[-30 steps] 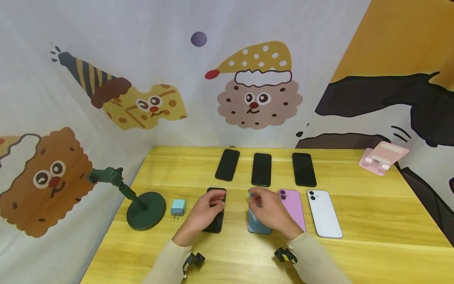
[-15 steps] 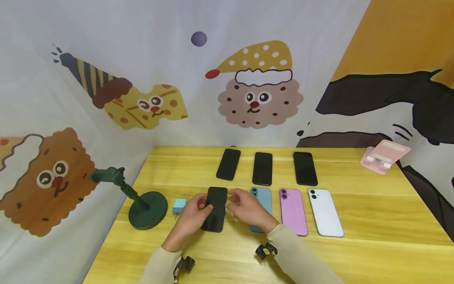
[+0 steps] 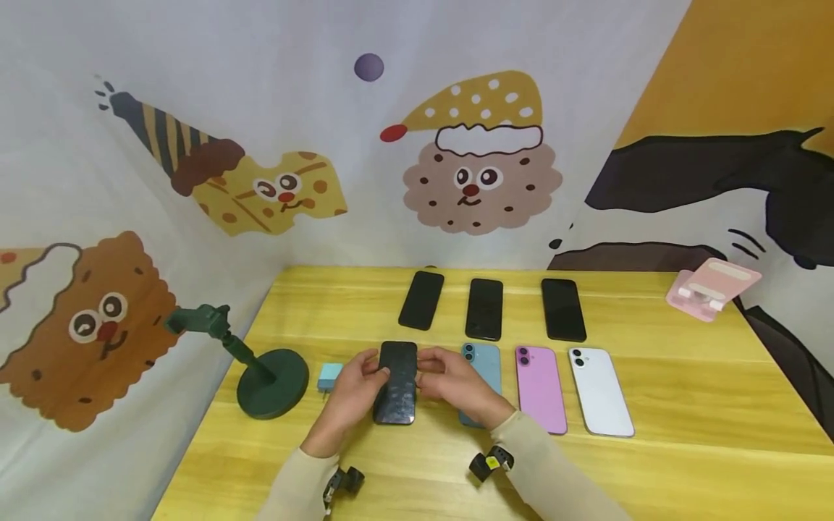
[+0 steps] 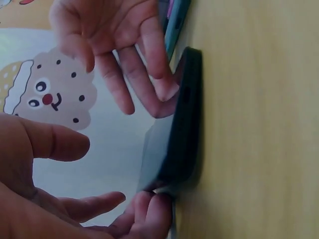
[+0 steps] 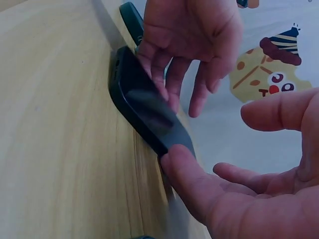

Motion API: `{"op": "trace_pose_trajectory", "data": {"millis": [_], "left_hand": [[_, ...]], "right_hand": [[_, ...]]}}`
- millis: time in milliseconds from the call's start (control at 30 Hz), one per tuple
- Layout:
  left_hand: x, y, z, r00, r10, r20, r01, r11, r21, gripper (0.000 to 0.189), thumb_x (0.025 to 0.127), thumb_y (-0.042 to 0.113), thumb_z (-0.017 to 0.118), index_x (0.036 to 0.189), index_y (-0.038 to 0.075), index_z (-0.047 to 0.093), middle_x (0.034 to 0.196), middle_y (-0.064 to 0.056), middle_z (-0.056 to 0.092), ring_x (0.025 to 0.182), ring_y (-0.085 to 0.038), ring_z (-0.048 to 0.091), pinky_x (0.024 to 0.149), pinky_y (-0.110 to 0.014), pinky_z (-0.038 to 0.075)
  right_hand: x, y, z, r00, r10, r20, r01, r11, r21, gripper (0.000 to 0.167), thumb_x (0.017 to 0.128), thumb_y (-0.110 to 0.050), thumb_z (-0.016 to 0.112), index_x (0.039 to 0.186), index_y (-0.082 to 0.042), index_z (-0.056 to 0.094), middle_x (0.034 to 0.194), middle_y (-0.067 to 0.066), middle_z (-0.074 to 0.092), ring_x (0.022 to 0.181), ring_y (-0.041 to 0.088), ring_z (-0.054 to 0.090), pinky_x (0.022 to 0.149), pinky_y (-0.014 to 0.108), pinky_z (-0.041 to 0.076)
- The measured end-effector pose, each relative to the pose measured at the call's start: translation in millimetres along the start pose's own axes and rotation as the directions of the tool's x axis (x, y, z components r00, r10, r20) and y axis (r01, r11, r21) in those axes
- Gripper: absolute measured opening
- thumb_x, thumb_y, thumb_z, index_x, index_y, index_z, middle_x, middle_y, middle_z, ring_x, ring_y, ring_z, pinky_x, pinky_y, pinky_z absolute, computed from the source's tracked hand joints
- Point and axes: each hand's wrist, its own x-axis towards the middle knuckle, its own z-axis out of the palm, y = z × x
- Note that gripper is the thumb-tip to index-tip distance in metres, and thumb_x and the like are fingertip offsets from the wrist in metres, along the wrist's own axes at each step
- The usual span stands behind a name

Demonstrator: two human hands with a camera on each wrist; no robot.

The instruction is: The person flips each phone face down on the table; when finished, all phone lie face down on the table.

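A black smartphone (image 3: 397, 394) lies screen up at the front centre of the wooden table, glare streaking its glass. My left hand (image 3: 352, 391) is at its left edge and my right hand (image 3: 456, 382) at its right edge, fingertips touching its sides. In the left wrist view the phone (image 4: 187, 119) is seen end-on, and both thumbs stand away from the screen. The right wrist view shows the phone's (image 5: 142, 102) near edge against my right fingers (image 5: 184, 164). A blue phone (image 3: 485, 365) is partly hidden behind my right hand and wrist.
A pink phone (image 3: 541, 391) and a white phone (image 3: 601, 394) lie face down to the right. Behind are black phones (image 3: 421, 300) (image 3: 484, 310) (image 3: 564, 310). A green stand (image 3: 272, 383) and a blue charger plug (image 3: 329, 376) are left; a pink stand (image 3: 710, 286) is far right.
My right hand has moved left from over the blue phone to the black phone's right edge. The left hand has shifted to its left edge. Glare now shows on the screen.
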Motion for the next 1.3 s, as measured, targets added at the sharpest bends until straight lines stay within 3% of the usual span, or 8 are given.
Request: {"op": "trace_pose_trajectory", "data": {"millis": [133,333,633,767,900,1000,1067,1300], "left_hand": [[2.9,-0.7,-1.3,1.0,0.014,-0.019,-0.014,0.999,-0.038,0.054,0.107,0.016,0.059,0.157,-0.002,0.045,0.146,-0.026,0.058,0.137,-0.042,0.056,0.111,-0.055,0.05],[-0.5,-6.1,-3.4,0.999,0.041,-0.011,-0.042,0.997,-0.067,0.052,0.107,0.011,0.06,0.155,-0.003,0.048,0.143,-0.025,0.06,0.133,-0.041,0.06,0.107,-0.051,0.054],[-2.0,-6.1,-1.2,0.994,0.109,0.023,-0.102,0.978,-0.183,0.045,0.103,0.001,0.062,0.148,-0.003,0.057,0.138,-0.023,0.064,0.127,-0.035,0.063,0.092,-0.026,0.057],[-1.9,-5.9,3.2,0.991,0.124,0.053,-0.108,0.963,-0.246,0.049,0.101,-0.001,0.064,0.15,-0.002,0.055,0.139,-0.022,0.062,0.124,-0.031,0.065,0.088,-0.021,0.056],[4.5,-8.3,8.5,0.978,0.141,0.153,-0.076,0.928,-0.366,0.056,0.1,-0.003,0.063,0.154,-0.002,0.049,0.141,-0.025,0.057,0.121,-0.027,0.066,0.089,-0.022,0.057],[8.9,-12.0,11.6,0.959,0.138,0.247,-0.021,0.906,-0.423,0.06,0.1,-0.004,0.063,0.158,0.001,0.045,0.144,-0.028,0.054,0.121,-0.026,0.066,0.092,-0.025,0.058],[10.3,-13.3,12.4,0.948,0.141,0.284,-0.006,0.903,-0.43,0.062,0.101,0.0,0.065,0.16,0.005,0.044,0.148,-0.028,0.052,0.124,-0.026,0.066,0.095,-0.029,0.059],[7.2,-14.0,3.9,0.941,0.101,0.324,0.046,0.907,-0.418,0.073,0.101,0.013,0.071,0.165,0.015,0.036,0.162,-0.027,0.035,0.123,-0.029,0.067,0.101,-0.047,0.06]], "right_hand": [[-1.1,3,-3,1.0,-0.014,-0.023,0.013,0.999,-0.045,0.064,0.087,-0.008,0.065,0.149,0.002,0.052,0.15,0.024,0.057,0.124,0.033,0.068,0.097,0.039,0.06],[-2.0,10,0,1.0,0.001,0.001,-0.001,1.0,-0.014,0.054,0.098,-0.012,0.065,0.147,0.004,0.052,0.153,0.026,0.054,0.128,0.035,0.065,0.096,0.043,0.062],[-0.5,11,-3,0.999,0.046,-0.001,-0.046,0.995,0.09,0.051,0.097,-0.014,0.066,0.144,0.004,0.054,0.152,0.024,0.054,0.125,0.032,0.064,0.096,0.048,0.062],[-1.9,9,-8,0.998,0.061,0.002,-0.06,0.991,0.118,0.051,0.095,-0.014,0.066,0.142,0.004,0.054,0.148,0.022,0.057,0.119,0.027,0.065,0.094,0.047,0.063],[-5.0,5,-14,0.998,0.069,0.007,-0.069,0.989,0.127,0.052,0.097,-0.017,0.067,0.143,0.002,0.054,0.141,0.02,0.062,0.117,0.027,0.067,0.09,0.046,0.064],[-7.6,3,-16,0.996,0.078,0.034,-0.082,0.989,0.126,0.051,0.099,-0.021,0.068,0.144,0.001,0.054,0.136,0.018,0.066,0.119,0.028,0.067,0.087,0.047,0.064],[-8.2,1,-16,0.996,0.072,0.049,-0.078,0.99,0.12,0.052,0.101,-0.022,0.067,0.145,0.001,0.053,0.135,0.019,0.066,0.12,0.03,0.068,0.085,0.049,0.065],[-3.8,-12,-3,0.994,0.05,0.094,-0.06,0.993,0.106,0.063,0.103,-0.019,0.07,0.157,-0.002,0.04,0.144,0.027,0.056,0.107,0.033,0.073,0.077,0.052,0.066]]}}
